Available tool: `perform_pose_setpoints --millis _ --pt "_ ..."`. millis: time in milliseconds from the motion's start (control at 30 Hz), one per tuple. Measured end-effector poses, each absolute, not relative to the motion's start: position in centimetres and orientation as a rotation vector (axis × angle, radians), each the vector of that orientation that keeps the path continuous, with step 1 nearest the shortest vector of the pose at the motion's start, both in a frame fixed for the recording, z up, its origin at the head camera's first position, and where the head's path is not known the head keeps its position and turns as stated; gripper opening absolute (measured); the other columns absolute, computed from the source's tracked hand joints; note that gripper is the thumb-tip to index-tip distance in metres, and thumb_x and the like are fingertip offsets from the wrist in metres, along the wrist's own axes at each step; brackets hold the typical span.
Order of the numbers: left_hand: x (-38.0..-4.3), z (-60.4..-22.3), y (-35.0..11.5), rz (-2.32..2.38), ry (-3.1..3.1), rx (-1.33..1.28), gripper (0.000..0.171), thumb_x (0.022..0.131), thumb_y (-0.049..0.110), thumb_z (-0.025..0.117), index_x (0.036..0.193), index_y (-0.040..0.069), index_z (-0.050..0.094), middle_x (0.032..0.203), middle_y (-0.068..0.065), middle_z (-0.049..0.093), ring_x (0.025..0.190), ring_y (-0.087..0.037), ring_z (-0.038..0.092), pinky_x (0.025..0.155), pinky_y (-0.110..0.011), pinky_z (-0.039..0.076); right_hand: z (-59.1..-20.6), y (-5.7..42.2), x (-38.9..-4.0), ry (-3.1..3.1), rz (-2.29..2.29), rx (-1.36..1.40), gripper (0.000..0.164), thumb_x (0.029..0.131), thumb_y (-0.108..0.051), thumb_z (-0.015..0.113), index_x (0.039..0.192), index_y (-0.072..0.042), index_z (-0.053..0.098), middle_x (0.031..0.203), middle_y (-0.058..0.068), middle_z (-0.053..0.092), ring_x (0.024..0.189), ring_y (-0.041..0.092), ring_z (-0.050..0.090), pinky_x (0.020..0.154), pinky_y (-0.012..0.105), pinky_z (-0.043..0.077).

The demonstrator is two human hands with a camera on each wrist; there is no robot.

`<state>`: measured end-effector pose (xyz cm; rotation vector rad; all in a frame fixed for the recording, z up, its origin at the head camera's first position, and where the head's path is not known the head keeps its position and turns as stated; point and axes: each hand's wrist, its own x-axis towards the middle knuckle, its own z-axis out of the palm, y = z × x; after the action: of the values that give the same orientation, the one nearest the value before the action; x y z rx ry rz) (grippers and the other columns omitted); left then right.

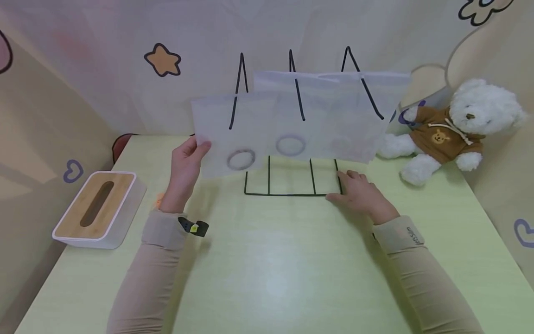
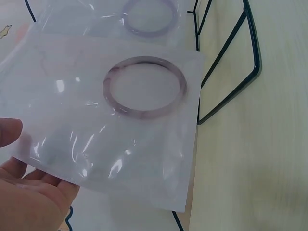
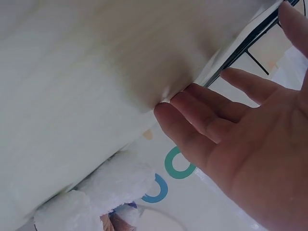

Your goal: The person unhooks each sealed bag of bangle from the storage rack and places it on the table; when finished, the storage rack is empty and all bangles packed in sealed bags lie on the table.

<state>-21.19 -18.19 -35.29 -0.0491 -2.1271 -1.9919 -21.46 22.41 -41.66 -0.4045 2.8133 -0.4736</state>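
Note:
My left hand pinches the left edge of a clear plastic bag between thumb and fingers. Inside this bag is a pale purple bangle, seen flat through the plastic. The bag hangs at the leftmost hook of a black wire rack. My right hand is at the rack's front right corner, its fingers extended and touching the tabletop beside the wire. Behind the held bag, more clear plastic hangs across the middle and right hooks, with a second pale bangle showing through.
A white tissue box with a wooden lid stands on the left of the pale table. At the back right sits a white teddy bear in a brown hoodie. A cloth backdrop with cartoon prints rises behind the rack.

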Motion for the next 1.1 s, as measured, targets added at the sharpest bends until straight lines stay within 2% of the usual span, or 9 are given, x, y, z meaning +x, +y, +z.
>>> perform_pose_setpoints --millis 367,533,667,867,1100 --pt "-21.1 -35.2 -17.4 -2.045 -2.063 -0.093 0.034 0.099 0.019 0.058 0.127 0.001 0.063 0.113 0.001 0.065 0.099 -0.012 0.058 0.086 -0.027 0.046 -41.5 22.4 -21.5 2.81 -0.471 -0.398 0.081 0.096 -0.045 0.057 0.15 0.006 0.024 0.147 0.034 0.028 0.132 0.054 0.026 0.098 0.071 0.028" --pt "-21.1 -35.4 -17.2 -2.113 -1.998 -0.101 0.033 0.098 0.016 0.058 0.127 0.0 0.062 0.116 -0.004 0.065 0.098 -0.013 0.059 0.084 -0.024 0.048 -41.6 22.3 -21.5 2.808 -0.471 -0.393 0.081 0.096 -0.045 0.057 0.149 0.006 0.025 0.147 0.035 0.028 0.131 0.055 0.026 0.098 0.072 0.027" --pt "-21.1 -35.5 -17.0 -2.161 -1.943 -0.141 0.032 0.099 0.015 0.057 0.127 0.0 0.062 0.119 -0.007 0.064 0.102 -0.016 0.062 0.085 -0.024 0.05 -41.6 22.3 -21.5 2.801 -0.48 -0.379 0.08 0.096 -0.044 0.057 0.15 0.006 0.025 0.148 0.035 0.027 0.132 0.055 0.024 0.098 0.073 0.025" --pt "-20.8 -35.3 -16.9 -2.156 -1.9 -0.147 0.034 0.099 0.016 0.057 0.125 -0.005 0.062 0.112 -0.005 0.064 0.098 -0.016 0.061 0.085 -0.026 0.049 -41.7 22.1 -21.4 2.804 -0.478 -0.365 0.08 0.096 -0.044 0.058 0.15 0.005 0.025 0.148 0.034 0.027 0.132 0.055 0.024 0.099 0.073 0.025" --pt "-20.5 -35.2 -16.6 -2.176 -1.873 -0.094 0.036 0.1 0.015 0.055 0.13 -0.004 0.058 0.12 -0.004 0.062 0.108 -0.015 0.056 0.094 -0.029 0.045 -41.6 22.1 -21.5 2.799 -0.479 -0.362 0.08 0.096 -0.043 0.058 0.15 0.005 0.025 0.148 0.035 0.026 0.133 0.055 0.023 0.098 0.074 0.024"
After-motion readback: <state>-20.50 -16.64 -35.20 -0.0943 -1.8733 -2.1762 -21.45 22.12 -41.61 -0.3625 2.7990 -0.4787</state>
